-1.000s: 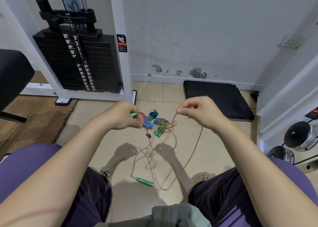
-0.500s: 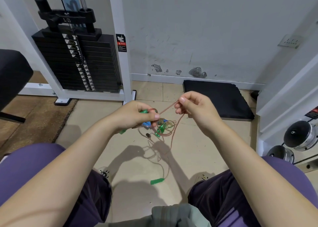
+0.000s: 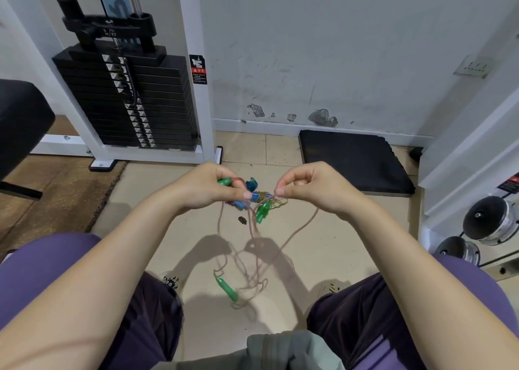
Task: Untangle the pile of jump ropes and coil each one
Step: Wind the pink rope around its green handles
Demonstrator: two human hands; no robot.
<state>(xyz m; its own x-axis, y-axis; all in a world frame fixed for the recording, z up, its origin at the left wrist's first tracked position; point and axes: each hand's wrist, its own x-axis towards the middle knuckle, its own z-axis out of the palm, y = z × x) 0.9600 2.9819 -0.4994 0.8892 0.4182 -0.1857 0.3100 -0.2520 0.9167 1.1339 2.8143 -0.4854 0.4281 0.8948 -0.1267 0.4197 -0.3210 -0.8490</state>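
A thin pinkish-brown jump rope (image 3: 295, 230) hangs in loops from both my hands over the tiled floor. My left hand (image 3: 209, 185) grips one green handle (image 3: 224, 181) and coiled turns of that rope. My right hand (image 3: 311, 185) pinches the same rope between thumb and finger, close to the left hand. The rope's other green handle (image 3: 227, 285) dangles low between my knees. Behind my hands on the floor lies a tangle of other ropes (image 3: 264, 201) with blue and green handles.
A black weight stack (image 3: 126, 100) in a white frame stands at the back left. A black foam mat (image 3: 354, 162) lies against the wall at the back right. Chrome dumbbells (image 3: 488, 220) sit on a rack at right. A dark padded bench (image 3: 19, 117) is far left.
My right hand has come back down and in toward the left hand after pulling the rope out. The hanging loops have lengthened, and the dangling green handle has swung and tilted.
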